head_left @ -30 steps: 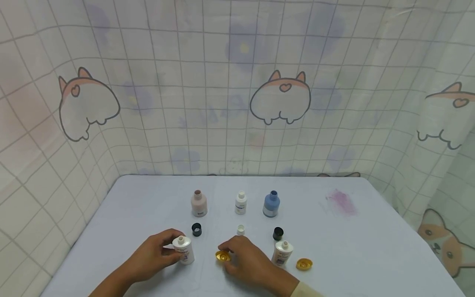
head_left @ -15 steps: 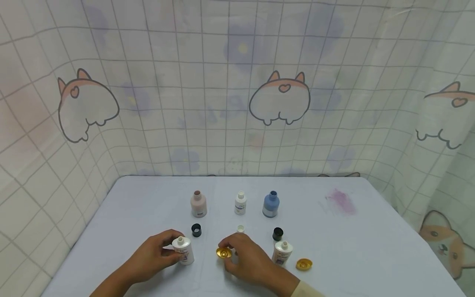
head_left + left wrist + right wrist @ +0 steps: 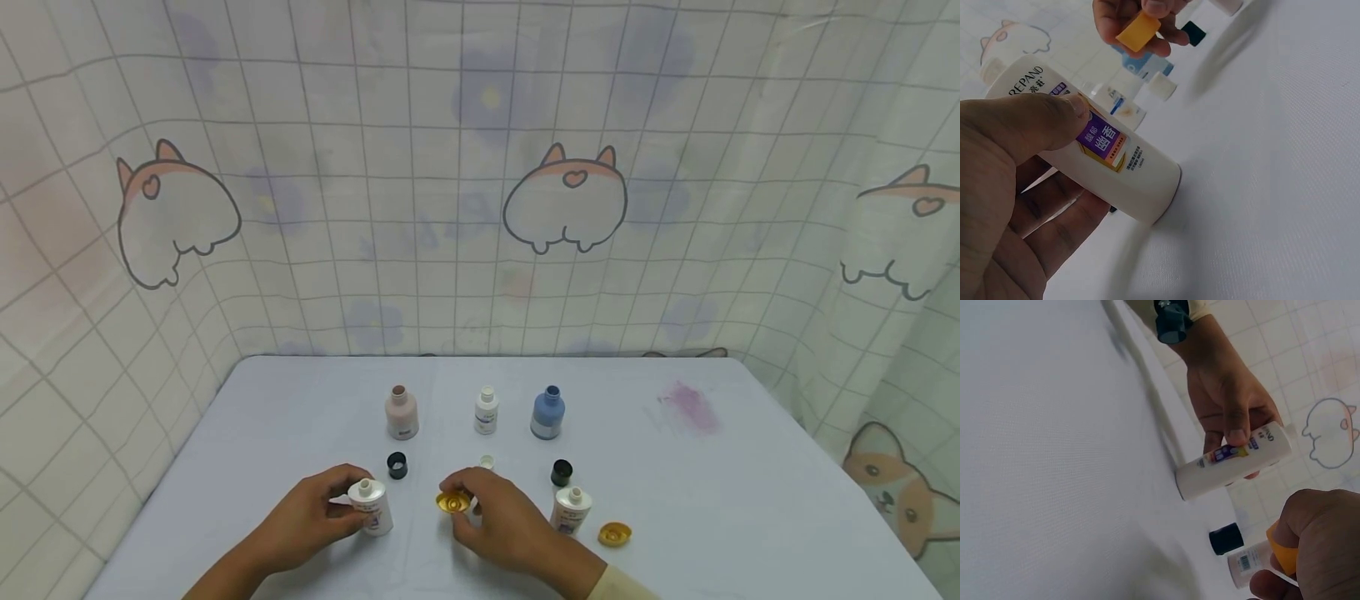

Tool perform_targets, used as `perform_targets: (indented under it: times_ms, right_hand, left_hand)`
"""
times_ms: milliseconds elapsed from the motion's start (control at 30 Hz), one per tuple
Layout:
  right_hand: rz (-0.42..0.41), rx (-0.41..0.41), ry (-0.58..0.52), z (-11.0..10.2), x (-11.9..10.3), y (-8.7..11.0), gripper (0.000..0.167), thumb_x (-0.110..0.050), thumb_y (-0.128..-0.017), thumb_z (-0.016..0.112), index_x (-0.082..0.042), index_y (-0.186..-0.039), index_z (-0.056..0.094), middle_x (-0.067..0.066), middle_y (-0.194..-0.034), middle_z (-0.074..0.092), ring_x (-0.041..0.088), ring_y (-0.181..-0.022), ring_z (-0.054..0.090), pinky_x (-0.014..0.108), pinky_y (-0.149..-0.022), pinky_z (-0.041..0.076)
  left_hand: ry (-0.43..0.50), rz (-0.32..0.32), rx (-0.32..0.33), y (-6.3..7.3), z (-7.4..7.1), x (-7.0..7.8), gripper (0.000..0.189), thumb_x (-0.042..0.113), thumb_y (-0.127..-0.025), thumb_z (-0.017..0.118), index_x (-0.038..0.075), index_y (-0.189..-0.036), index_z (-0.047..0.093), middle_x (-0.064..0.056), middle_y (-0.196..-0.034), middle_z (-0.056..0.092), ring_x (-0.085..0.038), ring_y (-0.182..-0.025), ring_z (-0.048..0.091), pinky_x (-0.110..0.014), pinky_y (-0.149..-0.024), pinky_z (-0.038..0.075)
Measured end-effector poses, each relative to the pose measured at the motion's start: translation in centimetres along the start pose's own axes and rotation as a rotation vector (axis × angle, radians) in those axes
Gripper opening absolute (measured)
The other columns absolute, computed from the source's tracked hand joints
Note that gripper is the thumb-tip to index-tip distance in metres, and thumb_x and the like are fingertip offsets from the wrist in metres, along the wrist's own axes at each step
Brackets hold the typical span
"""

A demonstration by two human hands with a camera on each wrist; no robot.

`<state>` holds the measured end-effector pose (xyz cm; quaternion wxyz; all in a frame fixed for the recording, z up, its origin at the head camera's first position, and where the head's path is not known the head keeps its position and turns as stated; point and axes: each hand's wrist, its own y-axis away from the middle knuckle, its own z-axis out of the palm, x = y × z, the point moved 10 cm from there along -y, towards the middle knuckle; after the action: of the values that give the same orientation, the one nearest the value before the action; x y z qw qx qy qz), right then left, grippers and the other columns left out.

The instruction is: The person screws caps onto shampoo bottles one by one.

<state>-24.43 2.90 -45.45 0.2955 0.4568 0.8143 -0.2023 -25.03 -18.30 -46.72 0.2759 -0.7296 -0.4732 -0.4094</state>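
Thumb and fingers of the right hand (image 3: 506, 518) pinch a shiny gold oval cap (image 3: 453, 502), apart from the glossy white uncapped bottle (image 3: 379, 510) that the left hand (image 3: 318, 512) grips upright on the white table (image 3: 750, 500). Fingers partly hide the cap in the right wrist view, so firmness is hard to judge; a thin pinch could let it slip. Loosening the left grip might tip the bottle; drawing back carelessly could topple the second glossy white bottle (image 3: 570, 510) near the right wrist. Both hands angle inward, right knuckles uppermost.
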Motion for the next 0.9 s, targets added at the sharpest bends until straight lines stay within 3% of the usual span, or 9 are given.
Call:
perform_targets:
  times_ms: [233,900]
  right_hand:
    - [-0.027,0.028,-0.015,-0.5,-0.5,-0.1,0.033,-0.017,-0.094,0.074,-0.02,-0.125,0.064,-0.018,-0.107,0.06,0.002,-0.089,0.056,0.02,-0.077,0.054]
    - [-0.044,0.033,-0.046,-1.0,-1.5,-0.4,0.034,-0.024,-0.096,0.074,-0.021,-0.129,0.063,-0.017,-0.108,0.058,0.0,-0.092,0.055,0.02,-0.079,0.055]
  left_hand:
    - [0.007,0.014,0.001,-0.1,0.2,0.4,0.039,0.02,-0.087,0.084,0.014,-0.121,0.064,-0.002,-0.119,0.067,-0.022,-0.112,0.067,-0.026,-0.089,0.059]
    - [0.021,-0.038,-0.008,-0.5,0.6,-0.3,0.044,0.025,-0.085,0.086,0.014,-0.122,0.065,0.0,-0.119,0.067,-0.027,-0.114,0.066,-0.027,-0.089,0.059]
